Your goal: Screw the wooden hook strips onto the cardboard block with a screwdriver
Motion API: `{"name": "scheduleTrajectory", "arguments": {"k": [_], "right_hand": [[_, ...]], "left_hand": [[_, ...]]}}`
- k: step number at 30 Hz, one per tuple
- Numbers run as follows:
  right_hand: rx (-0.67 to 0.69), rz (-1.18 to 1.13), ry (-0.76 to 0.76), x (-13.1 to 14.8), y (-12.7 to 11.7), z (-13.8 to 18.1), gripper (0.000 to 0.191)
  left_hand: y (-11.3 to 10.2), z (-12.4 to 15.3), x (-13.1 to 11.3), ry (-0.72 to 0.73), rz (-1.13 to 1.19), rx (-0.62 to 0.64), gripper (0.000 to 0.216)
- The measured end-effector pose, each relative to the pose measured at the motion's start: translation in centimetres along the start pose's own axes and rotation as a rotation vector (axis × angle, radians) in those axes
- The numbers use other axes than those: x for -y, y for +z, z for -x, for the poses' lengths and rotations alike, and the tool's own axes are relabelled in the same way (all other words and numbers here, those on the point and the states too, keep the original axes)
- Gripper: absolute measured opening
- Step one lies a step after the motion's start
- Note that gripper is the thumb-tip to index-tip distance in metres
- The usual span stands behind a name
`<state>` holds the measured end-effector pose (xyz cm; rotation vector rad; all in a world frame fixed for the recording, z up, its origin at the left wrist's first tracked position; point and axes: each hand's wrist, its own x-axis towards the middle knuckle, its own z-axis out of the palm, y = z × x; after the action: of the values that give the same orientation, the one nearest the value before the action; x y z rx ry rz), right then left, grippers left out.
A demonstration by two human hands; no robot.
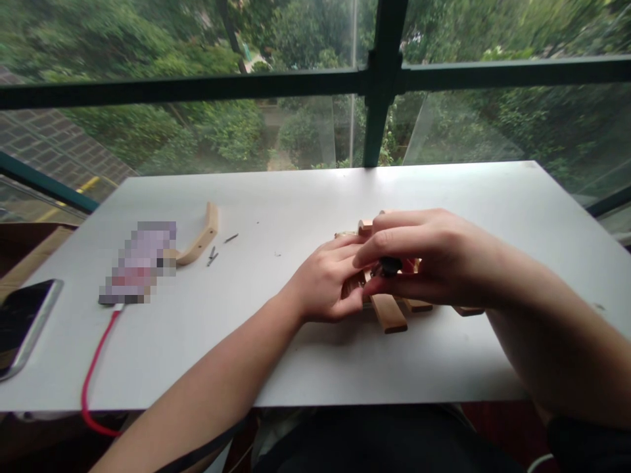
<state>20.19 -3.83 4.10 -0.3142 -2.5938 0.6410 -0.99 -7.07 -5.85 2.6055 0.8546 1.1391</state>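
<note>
A small wooden slat assembly [389, 312] lies on the white table [315, 197], mostly hidden under both hands. My left hand [325, 282] rests on its left side, fingers curled around the wood. My right hand [424, 259] comes in from the right and pinches a small black object [389, 265], perhaps a tool handle, just above the assembly. Its tip is hidden.
A curved wooden piece [202, 238] and a few small dark screws [213, 255] lie to the left. Further left sit a blurred object [140, 263] with a red cable [96, 368] and a phone [22, 325] at the edge. A window stands behind the table.
</note>
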Motion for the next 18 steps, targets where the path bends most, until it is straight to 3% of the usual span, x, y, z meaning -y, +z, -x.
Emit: {"name": "scheduleTrajectory", "arguments": {"k": [6, 10, 15, 18], "right_hand": [[-0.031, -0.080, 0.051, 0.17, -0.29, -0.03, 0.015], [-0.024, -0.120, 0.089, 0.19, -0.56, 0.03, 0.008], [0.004, -0.131, 0.134, 0.34, -0.65, 0.07, 0.006], [0.011, -0.084, 0.130, 0.46, -0.64, 0.06, 0.007]], "left_hand": [[-0.10, -0.35, -0.36, -0.011, 0.023, 0.031, 0.040], [-0.26, -0.16, -0.28, 0.027, -0.014, -0.027, 0.043], [-0.07, 0.48, 0.16, -0.159, -0.039, -0.162, 0.091], [0.24, 0.53, 0.43, -0.215, 0.044, -0.127, 0.116]]}}
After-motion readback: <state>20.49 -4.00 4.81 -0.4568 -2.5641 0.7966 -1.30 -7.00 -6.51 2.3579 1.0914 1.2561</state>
